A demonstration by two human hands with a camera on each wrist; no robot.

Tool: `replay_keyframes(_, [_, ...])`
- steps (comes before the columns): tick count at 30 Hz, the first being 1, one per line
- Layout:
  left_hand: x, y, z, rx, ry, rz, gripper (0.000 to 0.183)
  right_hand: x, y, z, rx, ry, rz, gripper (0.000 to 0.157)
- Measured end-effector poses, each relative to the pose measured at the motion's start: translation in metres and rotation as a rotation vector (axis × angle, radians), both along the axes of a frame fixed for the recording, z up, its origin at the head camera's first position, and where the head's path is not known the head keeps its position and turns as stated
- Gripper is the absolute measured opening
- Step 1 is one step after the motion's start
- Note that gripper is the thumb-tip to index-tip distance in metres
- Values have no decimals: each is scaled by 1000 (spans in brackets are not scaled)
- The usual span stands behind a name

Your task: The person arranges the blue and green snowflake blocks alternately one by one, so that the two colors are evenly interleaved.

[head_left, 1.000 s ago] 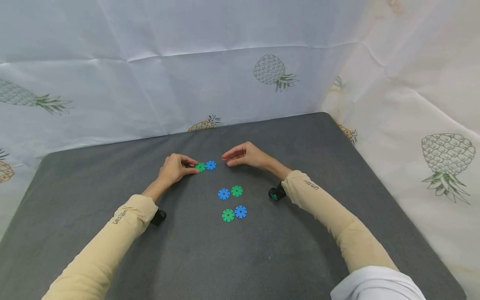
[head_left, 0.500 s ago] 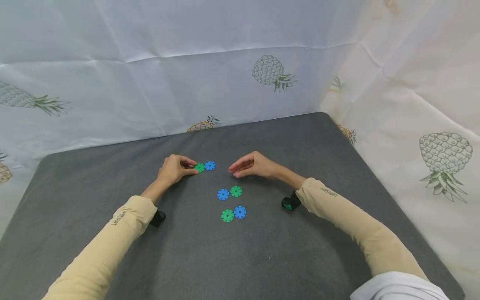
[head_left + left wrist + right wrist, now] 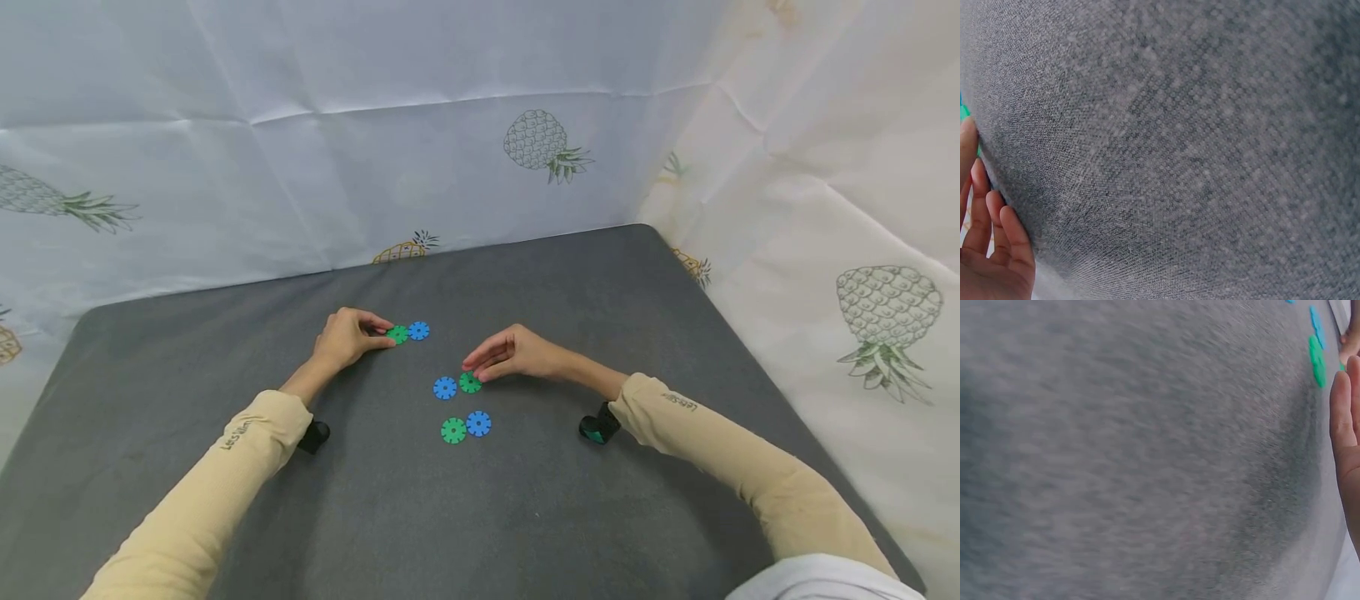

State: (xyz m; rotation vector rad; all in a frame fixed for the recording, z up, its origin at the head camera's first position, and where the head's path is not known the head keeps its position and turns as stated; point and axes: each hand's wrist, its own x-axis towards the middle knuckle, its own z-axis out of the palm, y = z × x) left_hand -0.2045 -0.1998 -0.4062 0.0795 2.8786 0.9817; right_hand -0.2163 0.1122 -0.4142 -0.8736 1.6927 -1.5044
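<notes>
My left hand [image 3: 343, 340] pinches the edges of a flat green notched disc [image 3: 398, 335] between thumb and fingers, at the back of the table. A blue notched disc [image 3: 418, 331] touches that disc on its right. Over the middle pair hovers my right hand [image 3: 521, 354], its fingertips close to another green disc [image 3: 470, 383] and partly in front of it; the right wrist view has them apart from the green disc [image 3: 1317, 361]. Left of it lies a blue disc [image 3: 445, 388]. Only a sliver of green shows past the left hand [image 3: 997, 237] in the left wrist view.
Nearer the front, a green disc [image 3: 453, 431] and a blue disc [image 3: 478, 423] lie side by side and touch. All the discs rest on a dark grey cloth-covered table [image 3: 420, 517]. A pale curtain [image 3: 300, 183] printed with pineapples hangs behind it and along the right.
My right hand has moved away from the back pair, toward me and slightly right, down to the middle green disc. The left hand has kept its pinch in place.
</notes>
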Motion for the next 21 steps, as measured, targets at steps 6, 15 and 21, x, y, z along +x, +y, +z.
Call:
replay_keyframes(6, [1, 1, 1, -2, 1, -6, 29, 10, 5, -2, 6, -15, 18, 34])
replay_keyframes(15, [1, 0, 0, 2, 1, -7, 29, 26, 10, -9, -24, -52, 54, 35])
replay_keyframes(21, [0, 0, -1, 2, 7, -8, 29, 29, 13, -10, -33, -41, 60, 34])
